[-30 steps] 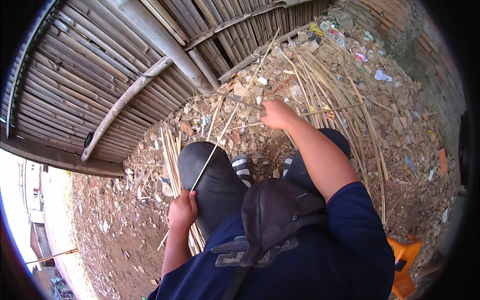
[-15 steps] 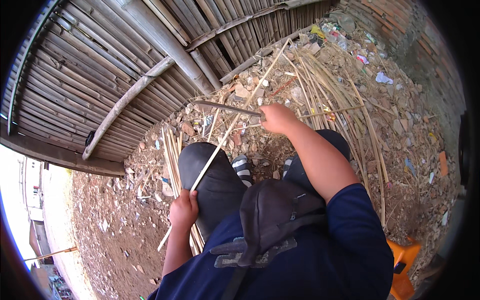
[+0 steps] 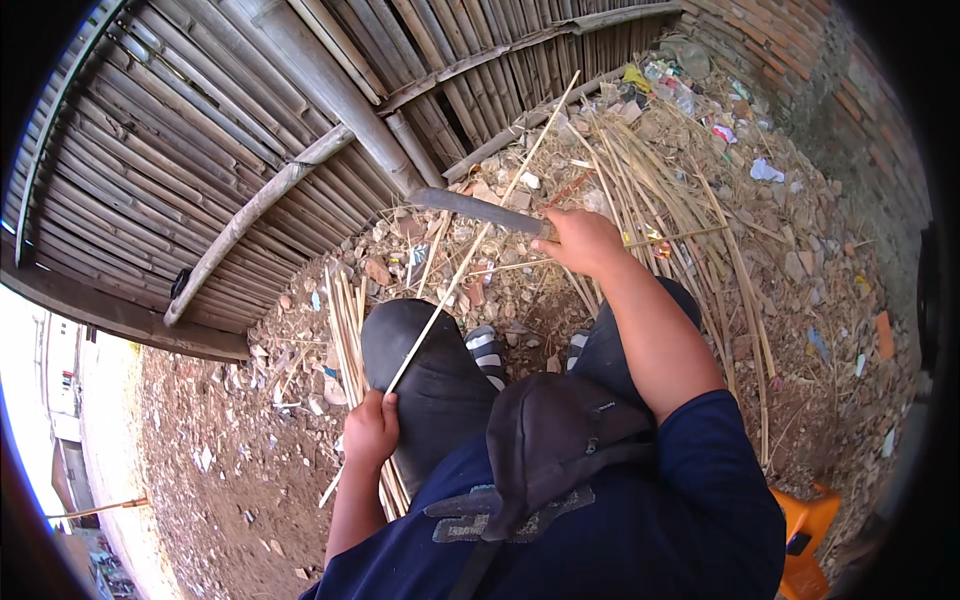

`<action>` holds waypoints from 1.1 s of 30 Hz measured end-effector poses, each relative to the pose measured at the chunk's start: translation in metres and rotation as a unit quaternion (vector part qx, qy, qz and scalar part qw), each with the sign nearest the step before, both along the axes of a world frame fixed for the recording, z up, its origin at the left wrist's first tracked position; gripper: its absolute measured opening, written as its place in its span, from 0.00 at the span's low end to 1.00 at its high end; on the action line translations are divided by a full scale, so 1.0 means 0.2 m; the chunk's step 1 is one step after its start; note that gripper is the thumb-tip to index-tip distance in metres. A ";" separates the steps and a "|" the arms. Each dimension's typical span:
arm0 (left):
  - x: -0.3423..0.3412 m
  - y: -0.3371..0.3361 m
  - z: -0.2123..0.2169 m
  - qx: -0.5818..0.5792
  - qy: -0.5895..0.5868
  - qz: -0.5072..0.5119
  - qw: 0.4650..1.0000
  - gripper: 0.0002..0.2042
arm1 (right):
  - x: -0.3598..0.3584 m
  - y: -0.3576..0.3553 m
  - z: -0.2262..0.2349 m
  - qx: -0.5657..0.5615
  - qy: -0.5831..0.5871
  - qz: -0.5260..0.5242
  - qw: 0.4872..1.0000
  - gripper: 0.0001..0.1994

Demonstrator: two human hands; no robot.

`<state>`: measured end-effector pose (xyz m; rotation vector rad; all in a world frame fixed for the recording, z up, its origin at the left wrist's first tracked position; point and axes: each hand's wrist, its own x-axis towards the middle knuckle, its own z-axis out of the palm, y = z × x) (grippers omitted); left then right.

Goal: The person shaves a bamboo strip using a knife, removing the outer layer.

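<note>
Clearly the work in hand is shaving a long thin bamboo strip with a big knife. The left hand is curled shut around the near end of the strip, beside the left knee, and the strip runs up and away from it toward the bamboo fence, passing under the blade. The right hand is clenched on the knife handle, the blade pointing left across the strip.

To do this well, I judge the left hand should keep the strip taut and steady against the knee, while the blade meets it at a shallow angle and moves away from the body, so the cut peels thin and does not dig in. The left fingers should stay well behind the edge.

A bundle of finished strips lies on the ground just left of the knee, and a loose heap of split bamboo lies to the right.

As for packages, crumpled scraps of wrapper litter the rubble near the brick wall: a yellow one, a pale blue-white one, and a small orange piece farther right. No print is readable. An orange plastic stool shows at the lower right.
</note>
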<state>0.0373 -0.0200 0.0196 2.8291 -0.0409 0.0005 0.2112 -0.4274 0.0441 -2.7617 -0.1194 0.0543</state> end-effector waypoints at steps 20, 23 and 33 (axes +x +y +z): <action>-0.01 -0.01 0.01 0.017 -0.016 0.009 1.000 0.16 | 0.12 0.04 -0.24 0.086 0.032 -0.001 0.996 0.14; 0.00 -0.01 0.01 0.014 -0.010 0.002 1.000 0.16 | 0.04 0.10 -0.16 0.066 0.050 0.001 0.997 0.14; -0.01 0.00 0.00 0.003 -0.011 0.004 1.000 0.17 | 0.07 0.11 -0.13 0.104 0.106 0.088 0.985 0.14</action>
